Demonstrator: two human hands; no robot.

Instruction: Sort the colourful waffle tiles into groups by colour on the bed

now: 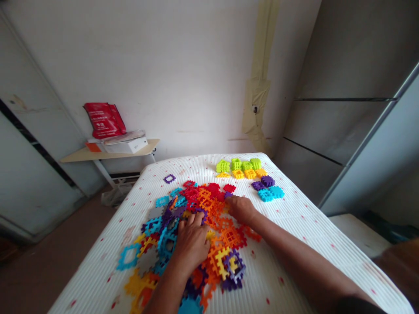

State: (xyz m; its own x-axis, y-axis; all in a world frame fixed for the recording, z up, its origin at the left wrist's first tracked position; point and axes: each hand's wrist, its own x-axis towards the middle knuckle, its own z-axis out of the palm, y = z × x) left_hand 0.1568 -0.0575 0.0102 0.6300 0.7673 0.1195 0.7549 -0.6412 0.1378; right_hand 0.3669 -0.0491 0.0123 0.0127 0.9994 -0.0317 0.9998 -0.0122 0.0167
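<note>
A heap of flat, toothed interlocking plastic pieces covers the middle of the bed, with orange pieces [231, 236], red pieces [214, 190] and blue pieces [167, 244] mixed together. My left hand [194, 244] rests palm down on the heap, its fingers bent and slightly apart beside a purple piece; what lies under the palm is hidden. At the heap's right edge, my right hand [242, 210] pinches a small purple piece [228, 195] between its fingertips. Most of that piece is covered by the fingers.
Sorted stacks stand at the far right: green stacks [236, 164], yellow stacks [250, 174], purple stacks [267, 181] and blue stacks [266, 195]. One purple frame piece [169, 179] lies apart at the far left. A side table [150, 147] holds a red bag [104, 120] and a white box [131, 145].
</note>
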